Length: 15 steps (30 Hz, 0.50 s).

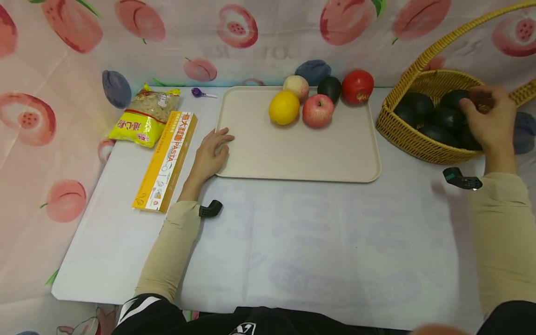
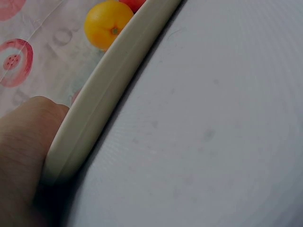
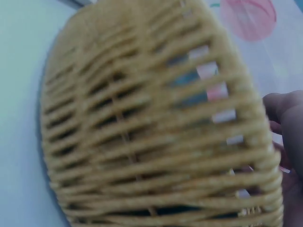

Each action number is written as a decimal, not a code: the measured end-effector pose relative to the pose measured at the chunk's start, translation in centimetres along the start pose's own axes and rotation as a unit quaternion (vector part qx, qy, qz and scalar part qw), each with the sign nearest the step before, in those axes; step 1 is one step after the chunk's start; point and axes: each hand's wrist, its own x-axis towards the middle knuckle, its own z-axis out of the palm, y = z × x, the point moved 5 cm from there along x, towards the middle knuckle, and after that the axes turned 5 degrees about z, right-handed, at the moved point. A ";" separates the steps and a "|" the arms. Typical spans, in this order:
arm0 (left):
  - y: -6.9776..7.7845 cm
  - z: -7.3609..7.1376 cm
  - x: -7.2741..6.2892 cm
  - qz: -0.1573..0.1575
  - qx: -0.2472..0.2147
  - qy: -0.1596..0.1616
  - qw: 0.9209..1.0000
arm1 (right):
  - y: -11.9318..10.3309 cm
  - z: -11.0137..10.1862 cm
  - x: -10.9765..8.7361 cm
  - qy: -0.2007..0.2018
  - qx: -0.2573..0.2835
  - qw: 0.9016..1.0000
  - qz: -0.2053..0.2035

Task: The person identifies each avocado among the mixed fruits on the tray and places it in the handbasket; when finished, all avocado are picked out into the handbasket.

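The left hand (image 1: 211, 153) rests on the left rim of a beige tray (image 1: 293, 160), its fingers reaching over the edge. In the left wrist view, part of that hand (image 2: 28, 137) lies against the tray's rim (image 2: 102, 94). At the far right, the right hand (image 1: 490, 116) reaches into a yellow wicker basket (image 1: 412, 142) with several dark avocados (image 1: 448, 119). Its thumb is beside one avocado (image 1: 454, 99), apart from the fingers, and I see nothing gripped between them. The basket's woven side (image 3: 156, 142) hides most of the right hand (image 3: 291, 123) in the right wrist view.
On the tray stand a yellow orange-like fruit (image 1: 284, 108), an apple (image 1: 318, 110), a pale peach (image 1: 296, 88), a dark avocado (image 1: 329, 88) and a red round fruit (image 1: 358, 87). Left of it lie a pasta box (image 1: 166, 160), a yellow food bag (image 1: 146, 114) and a lollipop (image 1: 197, 92).
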 end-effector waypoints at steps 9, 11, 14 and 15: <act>0.0 0.0 0.0 -0.002 0.001 -0.001 1.000 | -2.7 1.3 -2.5 -0.035 0.071 0.995 -0.058; 0.1 0.0 0.0 -0.003 -0.001 -0.001 1.000 | -3.5 1.8 -3.0 -0.042 0.083 0.993 -0.068; 0.2 -0.1 -0.1 -0.003 -0.003 -0.002 1.000 | -4.6 2.2 -3.8 -0.045 0.092 0.992 -0.078; 0.2 -0.1 -0.1 -0.003 -0.004 -0.003 1.000 | -4.9 2.3 -4.1 -0.045 0.095 0.991 -0.081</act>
